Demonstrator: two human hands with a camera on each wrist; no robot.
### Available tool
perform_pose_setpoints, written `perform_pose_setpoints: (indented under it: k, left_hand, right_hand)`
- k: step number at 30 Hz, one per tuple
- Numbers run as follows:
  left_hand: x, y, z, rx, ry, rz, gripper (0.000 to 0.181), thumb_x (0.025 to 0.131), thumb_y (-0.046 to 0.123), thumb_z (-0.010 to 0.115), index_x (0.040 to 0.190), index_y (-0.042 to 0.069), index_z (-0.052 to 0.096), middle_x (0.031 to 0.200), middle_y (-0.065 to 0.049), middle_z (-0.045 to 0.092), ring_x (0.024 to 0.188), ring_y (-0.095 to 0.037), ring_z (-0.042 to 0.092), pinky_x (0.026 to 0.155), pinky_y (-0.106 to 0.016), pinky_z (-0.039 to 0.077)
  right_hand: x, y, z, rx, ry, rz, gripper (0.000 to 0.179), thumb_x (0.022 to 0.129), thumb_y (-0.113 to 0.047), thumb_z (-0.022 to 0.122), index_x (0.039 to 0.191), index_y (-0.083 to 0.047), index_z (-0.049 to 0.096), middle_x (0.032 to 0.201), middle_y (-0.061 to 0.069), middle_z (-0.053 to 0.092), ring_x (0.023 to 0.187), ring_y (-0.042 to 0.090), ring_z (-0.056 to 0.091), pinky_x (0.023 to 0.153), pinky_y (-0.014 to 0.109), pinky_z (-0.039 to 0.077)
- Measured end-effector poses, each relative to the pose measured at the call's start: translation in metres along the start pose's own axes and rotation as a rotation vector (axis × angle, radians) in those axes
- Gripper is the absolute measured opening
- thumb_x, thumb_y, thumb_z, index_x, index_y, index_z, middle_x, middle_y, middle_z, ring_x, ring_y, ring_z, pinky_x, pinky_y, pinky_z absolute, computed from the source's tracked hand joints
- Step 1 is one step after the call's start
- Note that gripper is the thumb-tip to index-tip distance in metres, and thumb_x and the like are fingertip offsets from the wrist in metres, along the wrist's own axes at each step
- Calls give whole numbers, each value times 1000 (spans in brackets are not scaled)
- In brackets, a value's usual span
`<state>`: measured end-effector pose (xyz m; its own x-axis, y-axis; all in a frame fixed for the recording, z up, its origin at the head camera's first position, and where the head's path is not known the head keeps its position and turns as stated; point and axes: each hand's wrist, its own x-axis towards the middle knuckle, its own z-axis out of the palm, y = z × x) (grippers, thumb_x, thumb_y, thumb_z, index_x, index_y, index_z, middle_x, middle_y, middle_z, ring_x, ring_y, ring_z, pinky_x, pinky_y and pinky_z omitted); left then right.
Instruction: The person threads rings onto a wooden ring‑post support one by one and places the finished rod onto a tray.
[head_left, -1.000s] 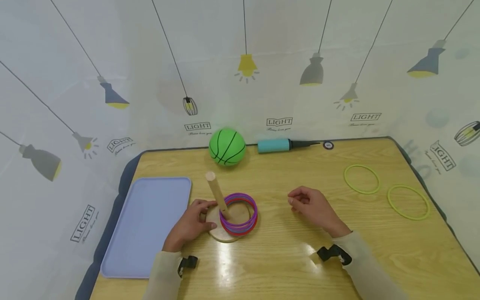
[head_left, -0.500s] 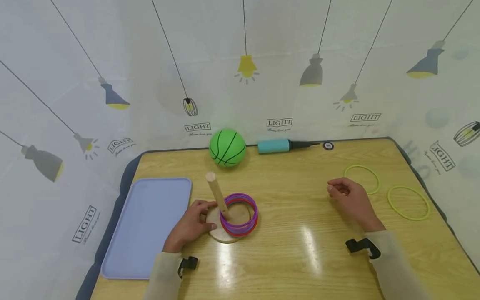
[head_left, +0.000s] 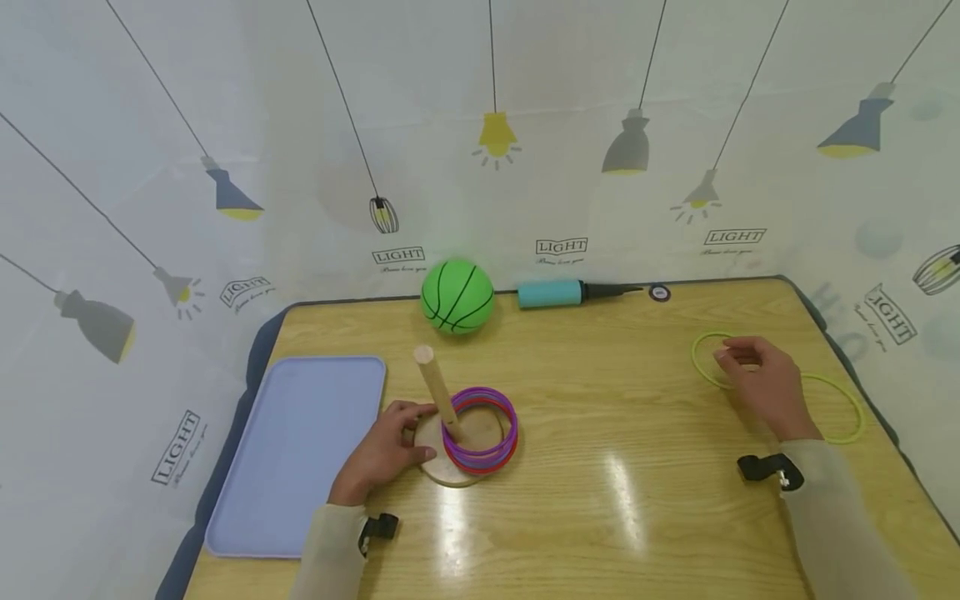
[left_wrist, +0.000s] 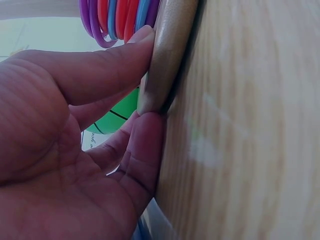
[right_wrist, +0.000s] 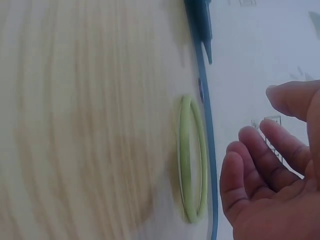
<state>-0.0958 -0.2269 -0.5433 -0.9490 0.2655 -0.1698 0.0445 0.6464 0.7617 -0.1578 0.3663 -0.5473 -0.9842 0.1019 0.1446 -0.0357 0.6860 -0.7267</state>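
Note:
My left hand (head_left: 381,454) holds the edge of a round wooden base (head_left: 435,467) with an upright peg (head_left: 435,382). In the left wrist view the thumb lies on the upper face of the base (left_wrist: 170,50) and other fingers meet its rim. Several purple, red and blue rings (head_left: 516,425) are stacked round the peg, off-centre to the right. My right hand (head_left: 768,387), its fingers loosely bent and holding nothing, hovers at two yellow-green rings. It partly covers the far ring (head_left: 693,360) and the nearer ring (head_left: 862,414). One ring (right_wrist: 185,160) lies flat beyond the fingers in the right wrist view.
A pale lavender tray (head_left: 300,450) lies left of the base. Along the back edge of the wooden table (head_left: 570,500) are a green ball (head_left: 457,297), a blue hand pump (head_left: 550,293) and a small dark round disc (head_left: 659,293). A printed curtain hangs behind.
My right hand has moved right across the table to over the two yellow-green rings. The left hand keeps its hold on the base, and the stacked rings have stayed put.

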Motion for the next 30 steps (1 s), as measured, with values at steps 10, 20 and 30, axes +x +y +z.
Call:
perform_pose_setpoints:
  k: [10, 20, 30]
  left_hand:
    - [-1, 2, 0, -4, 1, 15, 62, 86, 6, 86, 145, 12, 65, 130, -15, 58, 117, -31, 59, 95, -41, 54]
    - [-3, 1, -1, -50, -4, 10, 62, 87, 5, 86, 145, 12, 65, 132, -16, 57, 118, -32, 59, 95, -40, 55]
    - [-1, 0, -2, -59, -22, 1, 63, 88, 5, 85, 146, 14, 64, 133, -15, 56, 121, -30, 58, 95, -37, 55]
  right_hand:
    - [17, 28, -21, -131, -104, 58, 66, 109, -41, 55, 153, 8, 47, 148, 37, 50, 128, 53, 50, 95, 65, 43]
    - [25, 30, -19, -233, -258, -4, 55, 111, -27, 54, 147, 14, 48, 136, 42, 55, 119, 58, 54, 93, 71, 45]
    - [23, 15, -9, -335, -319, -38, 40, 104, -11, 45, 132, 11, 63, 103, 24, 70, 70, 22, 52, 68, 39, 43]
